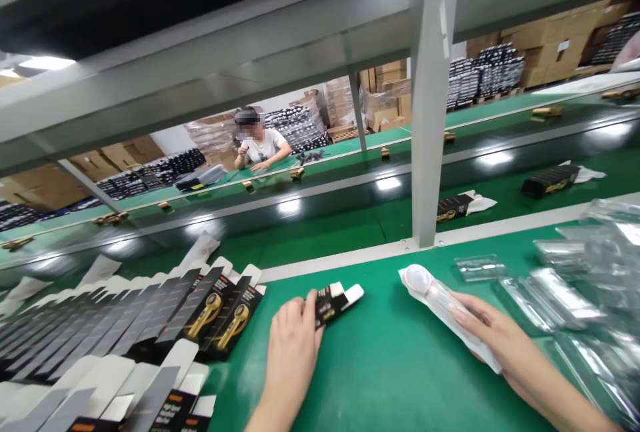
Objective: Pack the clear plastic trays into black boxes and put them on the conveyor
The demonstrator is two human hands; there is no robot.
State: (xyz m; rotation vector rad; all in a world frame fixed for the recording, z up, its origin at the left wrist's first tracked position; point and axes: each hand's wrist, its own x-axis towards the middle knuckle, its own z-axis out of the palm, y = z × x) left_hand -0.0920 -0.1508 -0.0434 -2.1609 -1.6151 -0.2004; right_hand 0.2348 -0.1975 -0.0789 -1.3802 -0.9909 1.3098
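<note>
My left hand [293, 345] rests on the green table, its fingers curled over one end of a small black box [334, 301] with white flaps that lies flat. My right hand [493, 329] grips a long white pouch [436, 299] holding a pale item with a round head, tilted up to the left just above the table. The two hands are about a hand's width apart.
Flat black-and-gold cartons [220, 315] fan out at the left. Clear plastic trays [575, 285] pile up at the right. A grey post [430, 119] stands ahead; beyond it a conveyor carries filled boxes [455, 207]. Another person [260, 145] sits across the line.
</note>
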